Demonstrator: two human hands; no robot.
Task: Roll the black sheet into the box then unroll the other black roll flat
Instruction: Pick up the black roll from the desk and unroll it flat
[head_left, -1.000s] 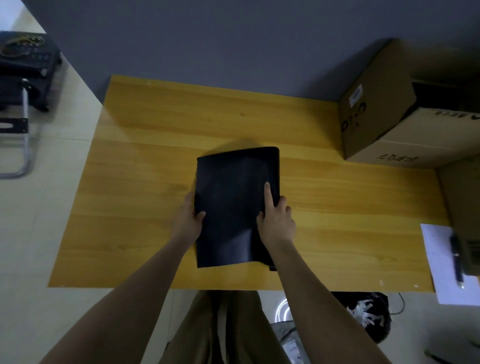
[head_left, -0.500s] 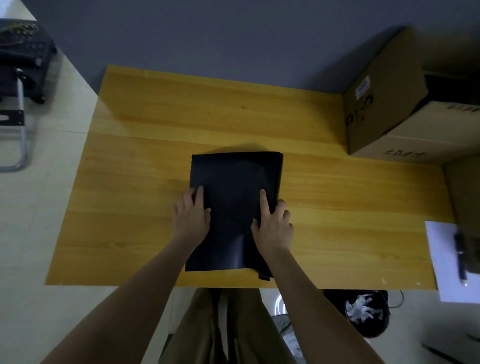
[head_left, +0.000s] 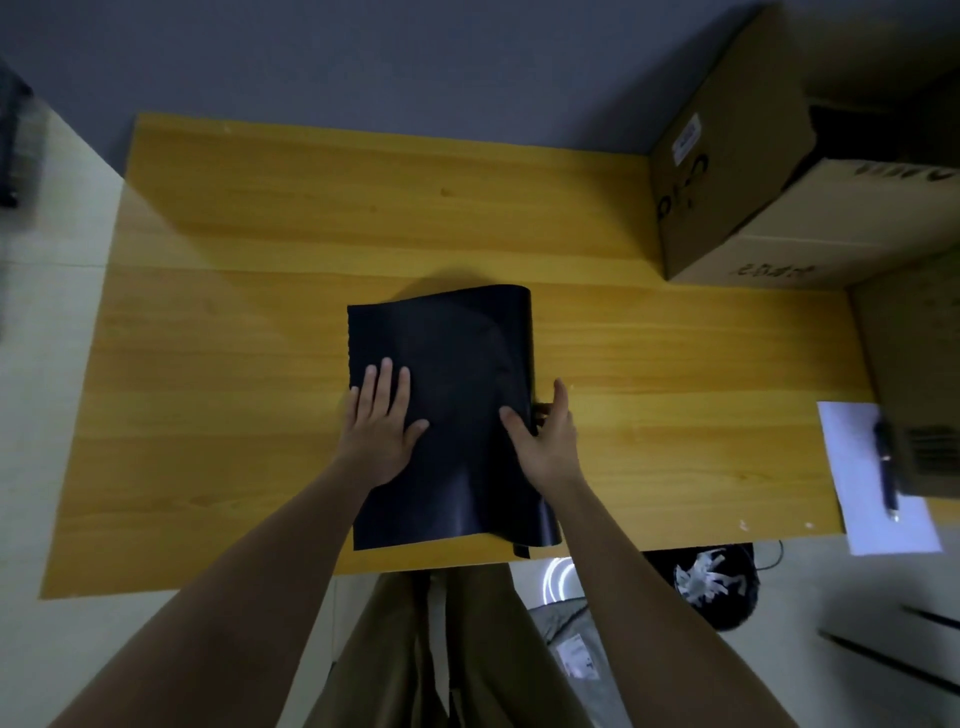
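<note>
A black sheet (head_left: 447, 364) lies on the middle of the yellow wooden table (head_left: 260, 260). Its right side curls upward into a loose fold, and its near end reaches the table's front edge. My left hand (head_left: 382, 415) rests flat on the sheet's left part, fingers spread, pinning it down. My right hand (head_left: 545, 441) grips the curled right edge, thumb on top and fingers around the outside. An open brown cardboard box (head_left: 769, 171) stands at the table's far right corner. Its inside is dark, and no second black roll shows.
A white paper (head_left: 862, 467) with a pen (head_left: 885, 467) lies at the table's right end, beside another cardboard box (head_left: 919, 364). A dark bin (head_left: 711, 582) stands on the floor under the front right. A wall runs behind the table.
My right hand shifted from lying on top of the sheet to grasping its right edge, which now curls up higher. My left hand slid a little further onto the sheet.
</note>
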